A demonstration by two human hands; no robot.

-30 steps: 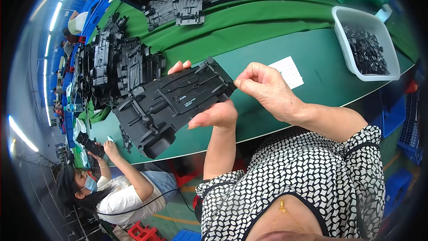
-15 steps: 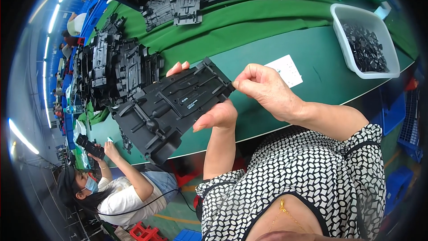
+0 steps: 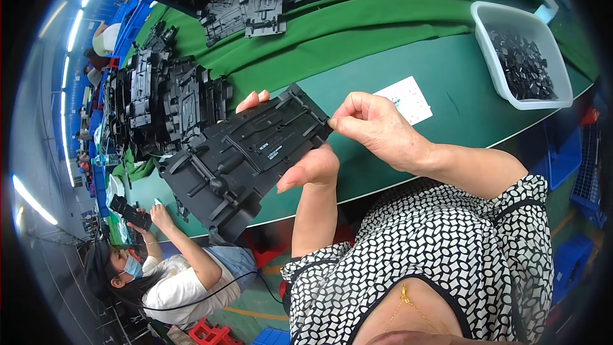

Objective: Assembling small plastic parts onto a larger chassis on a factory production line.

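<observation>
A flat black molded plastic chassis plate (image 3: pixel 255 147) is held up over the table's front edge, tilted, its ribbed side toward me. My left hand (image 3: pixel 314 167) grips it from underneath, thumb on the near edge and fingertips showing past the far edge. At the plate's right-hand corner my right hand (image 3: pixel 377 129) is closed in a pinch, thumb and forefinger touching the corner. Whatever lies between those fingertips is too small or hidden to make out.
A white tub (image 3: pixel 480 25) of small black parts stands right, beyond a white card (image 3: pixel 415 107). Black plates are piled left (image 3: pixel 143 102) and at the back (image 3: pixel 265 9) on green cloth (image 3: pixel 357 19). A masked co-worker (image 3: pixel 185 287) at left holds a black part (image 3: pixel 129 212).
My right hand has shifted very slightly left with the pinch still at the plate's corner. The plate and my left hand stay nearly as they were.
</observation>
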